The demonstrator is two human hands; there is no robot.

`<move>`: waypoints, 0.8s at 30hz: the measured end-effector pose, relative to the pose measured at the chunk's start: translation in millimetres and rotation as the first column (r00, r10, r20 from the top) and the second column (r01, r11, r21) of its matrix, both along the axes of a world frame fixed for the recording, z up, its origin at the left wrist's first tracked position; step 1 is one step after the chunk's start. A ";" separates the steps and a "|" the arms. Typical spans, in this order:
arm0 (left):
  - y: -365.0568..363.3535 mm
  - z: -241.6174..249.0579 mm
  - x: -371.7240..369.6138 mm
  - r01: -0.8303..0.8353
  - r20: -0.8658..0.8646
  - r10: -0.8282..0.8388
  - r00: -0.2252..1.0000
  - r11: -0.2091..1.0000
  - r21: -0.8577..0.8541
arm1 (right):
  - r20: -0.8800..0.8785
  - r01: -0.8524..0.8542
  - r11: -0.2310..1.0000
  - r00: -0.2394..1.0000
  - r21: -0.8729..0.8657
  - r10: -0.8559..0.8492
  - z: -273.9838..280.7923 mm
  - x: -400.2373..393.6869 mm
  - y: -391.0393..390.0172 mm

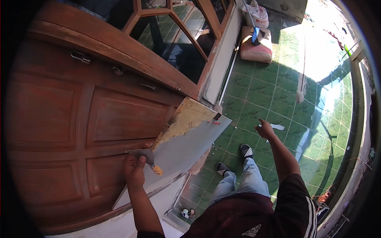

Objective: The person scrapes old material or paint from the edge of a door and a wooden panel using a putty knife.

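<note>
My left hand (135, 170) grips a putty knife by its wide metal blade (145, 154), with the yellow handle (158, 169) pointing down and away from the fingers. Close beside it is a tilted board (178, 148), mostly grey, with a yellowish bare patch along its upper edge. On the board's far corner lie a small black piece (216, 116) and a thin red-and-white item (214, 122), too small to name. My right hand (265, 130) hangs over the green tiles, fingers apart, with nothing visible in it. A white strip (277, 127) shows behind its wrist.
A brown panelled wooden door (123, 115) and framed windows (174, 41) stand at left. Green floor tiles (254, 93) stretch right. A filled sack (256, 49) with a blue-headed broom (255, 35) is at the back, near a white bag (257, 14). My sandalled feet (246, 150) are below.
</note>
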State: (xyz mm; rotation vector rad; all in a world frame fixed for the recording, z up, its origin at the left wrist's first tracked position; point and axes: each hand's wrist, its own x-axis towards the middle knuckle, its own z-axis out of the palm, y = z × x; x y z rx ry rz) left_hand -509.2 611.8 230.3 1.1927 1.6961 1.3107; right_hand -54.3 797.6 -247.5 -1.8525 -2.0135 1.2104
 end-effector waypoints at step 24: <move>-7.6 -9.1 9.6 -0.156 -0.150 0.160 0.976 0.987 0.040 | -0.962 -0.094 0.977 0.216 -0.193 -0.169 222.7 -219.5 49.8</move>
